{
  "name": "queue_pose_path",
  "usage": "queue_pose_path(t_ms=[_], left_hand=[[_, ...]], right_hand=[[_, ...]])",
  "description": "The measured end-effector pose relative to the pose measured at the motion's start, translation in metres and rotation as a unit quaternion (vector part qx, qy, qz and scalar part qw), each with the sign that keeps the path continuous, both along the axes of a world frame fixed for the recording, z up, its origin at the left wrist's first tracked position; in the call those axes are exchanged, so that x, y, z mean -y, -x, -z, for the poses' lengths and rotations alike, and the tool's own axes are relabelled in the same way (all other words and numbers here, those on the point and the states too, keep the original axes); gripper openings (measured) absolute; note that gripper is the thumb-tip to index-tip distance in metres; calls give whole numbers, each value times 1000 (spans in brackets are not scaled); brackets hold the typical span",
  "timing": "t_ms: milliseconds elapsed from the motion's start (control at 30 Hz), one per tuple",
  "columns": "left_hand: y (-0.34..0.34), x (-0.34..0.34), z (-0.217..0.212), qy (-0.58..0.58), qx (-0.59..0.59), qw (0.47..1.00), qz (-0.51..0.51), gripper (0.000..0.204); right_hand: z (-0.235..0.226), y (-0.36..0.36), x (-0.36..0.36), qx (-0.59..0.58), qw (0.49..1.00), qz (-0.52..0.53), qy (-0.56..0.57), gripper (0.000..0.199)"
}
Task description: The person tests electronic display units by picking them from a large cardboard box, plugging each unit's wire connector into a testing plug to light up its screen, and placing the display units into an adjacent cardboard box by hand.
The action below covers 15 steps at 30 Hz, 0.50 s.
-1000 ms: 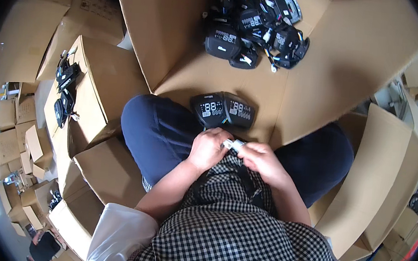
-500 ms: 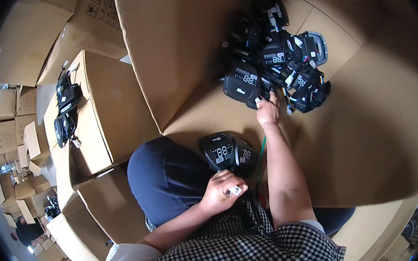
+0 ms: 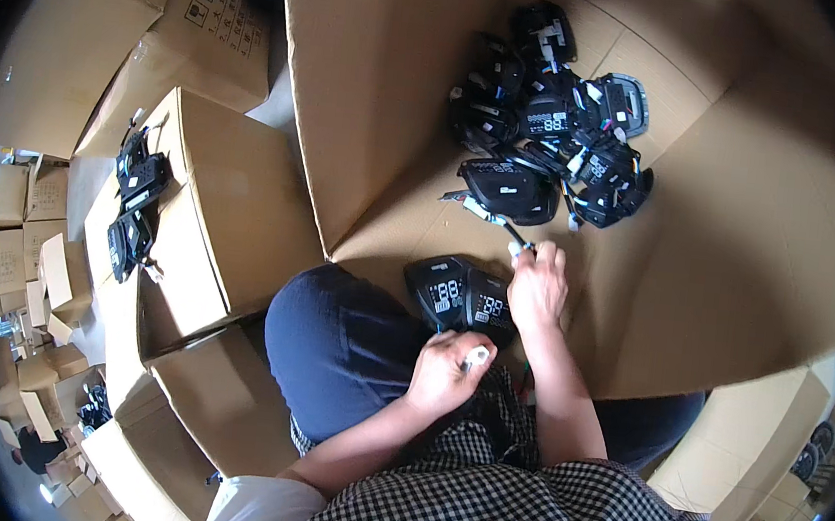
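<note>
My left hand (image 3: 443, 373) is closed round a white plug connector (image 3: 477, 357) in front of my apron; its cable is mostly hidden. My right hand (image 3: 538, 290) pinches a dark cable (image 3: 515, 234) that runs to a black display unit (image 3: 510, 191) at the near edge of a heap. The heap of black display units (image 3: 552, 121), with loose wires and white plugs, lies inside a large cardboard box. Just beyond my left hand, two more display units, a left one (image 3: 443, 288) and a right one (image 3: 490, 303), sit side by side with faces up.
The box wall (image 3: 302, 99) rises to the left of the heap. Left of it stands another carton (image 3: 233, 193), with several black units (image 3: 136, 203) on top. More cartons (image 3: 27, 193) are stacked at the far left, and an open carton (image 3: 740, 462) is at the right.
My right hand has drawn back toward me from the heap and now holds a cable. The nearest heap unit has turned, so its lit-side markings no longer show. My left hand has barely moved.
</note>
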State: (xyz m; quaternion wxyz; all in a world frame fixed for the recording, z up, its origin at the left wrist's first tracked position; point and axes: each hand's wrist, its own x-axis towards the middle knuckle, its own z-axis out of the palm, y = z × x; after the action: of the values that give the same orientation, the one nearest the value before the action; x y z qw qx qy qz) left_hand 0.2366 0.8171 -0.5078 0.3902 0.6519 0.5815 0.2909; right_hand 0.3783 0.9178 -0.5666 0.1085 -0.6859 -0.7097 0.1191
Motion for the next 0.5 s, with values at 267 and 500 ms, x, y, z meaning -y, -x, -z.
queue_pose_path(t_ms=[267, 500], left_hand=[[-3, 36, -13, -90, 19, 991, 99, 32], [-20, 53, -22, 5, 142, 945, 293, 46]], right_hand=[[-83, -31, 146, -153, 981, -114, 33, 4], [-84, -89, 199, -534, 839, -75, 71, 18]])
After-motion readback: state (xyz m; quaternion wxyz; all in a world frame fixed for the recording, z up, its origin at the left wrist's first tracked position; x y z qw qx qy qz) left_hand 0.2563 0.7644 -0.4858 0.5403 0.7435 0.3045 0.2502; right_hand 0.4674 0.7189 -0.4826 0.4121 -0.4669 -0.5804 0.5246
